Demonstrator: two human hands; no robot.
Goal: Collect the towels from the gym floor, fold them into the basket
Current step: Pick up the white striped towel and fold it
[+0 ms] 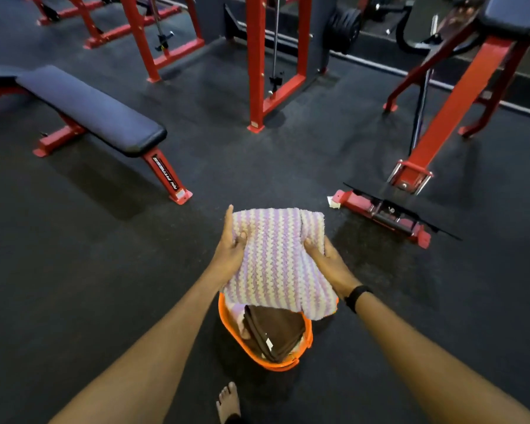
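— What sort of room is it, and what is underfoot?

— A gym. The floor (89,270) is dark speckled rubber matting. A flat bench (95,108) with a dark padded top and red legs stands at the left, a red cable-machine frame (256,62) rises in the middle at the back, and a red lever machine (459,102) slants down at the right, its foot plate resting on the floor. A stack of black weight plates (344,30) sits near the back wall. A bare foot (228,402) shows at the lower edge.

— Where is the towel?

— The folded purple-and-white striped towel (279,261) is held up above the orange basket (288,364), covering the basket's far rim. A folded brown towel (276,332) already lies inside the basket.

— Which way does the striped towel run?

— Its long axis points away from the person, near end over the basket, far end toward the cable machine. The stripes follow that same direction.

— And the hands?

— The left hand (230,249) holds the left edge, thumb bent onto the top face and the forefinger stretched straight along the side. The right hand (325,255) grips the right edge, fingers curled over it. A black wristband (357,296) sits on the right wrist.
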